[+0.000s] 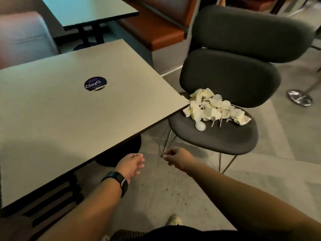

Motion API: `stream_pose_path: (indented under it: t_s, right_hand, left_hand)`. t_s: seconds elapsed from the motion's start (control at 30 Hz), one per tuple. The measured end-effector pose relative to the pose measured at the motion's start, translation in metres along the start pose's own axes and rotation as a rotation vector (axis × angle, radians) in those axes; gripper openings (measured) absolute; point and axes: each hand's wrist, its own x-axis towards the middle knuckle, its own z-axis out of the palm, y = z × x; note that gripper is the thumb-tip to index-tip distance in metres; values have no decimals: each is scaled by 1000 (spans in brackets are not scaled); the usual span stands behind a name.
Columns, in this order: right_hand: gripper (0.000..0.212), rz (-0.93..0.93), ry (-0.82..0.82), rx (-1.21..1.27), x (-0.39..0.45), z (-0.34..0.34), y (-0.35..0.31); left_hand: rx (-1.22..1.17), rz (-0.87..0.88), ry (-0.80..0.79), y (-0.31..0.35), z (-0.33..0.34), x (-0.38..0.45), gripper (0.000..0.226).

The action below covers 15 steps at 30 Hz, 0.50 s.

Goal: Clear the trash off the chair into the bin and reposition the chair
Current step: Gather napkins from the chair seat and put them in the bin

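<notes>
A dark grey padded chair [224, 136] stands at the right corner of a beige table [69, 108]. On its seat lies a pile of trash [215, 107]: crumpled pale paper pieces, white plastic spoons and thin sticks. My left hand [131, 164], with a black watch on the wrist, hangs below the table's front corner with loosely curled fingers and holds nothing. My right hand [177, 158] is out in front of the chair's front edge, near its thin metal leg, fingers loosely curled, empty. No bin is in view.
A second dark grey chair [251, 32] stands right behind the first. An orange-brown bench [156, 32] and another table [86, 11] sit at the back. A chrome post base [299, 98] is on the floor at right. Grey tiled floor lies in front of the chair.
</notes>
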Motion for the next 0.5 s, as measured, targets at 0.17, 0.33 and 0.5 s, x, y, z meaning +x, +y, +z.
stream_pose_path:
  t_s: [0.17, 0.33, 0.5]
  right_hand:
    - [8, 68, 131, 141, 3, -75, 49]
    - [13, 125, 211, 253, 18, -117, 81]
    - [5, 177, 254, 328, 54, -155, 96]
  left_hand:
    - [77, -22, -105, 23, 85, 19, 14]
    - [130, -39, -158, 47, 138, 45, 7]
    - [201, -41, -224, 79, 182, 89, 7]
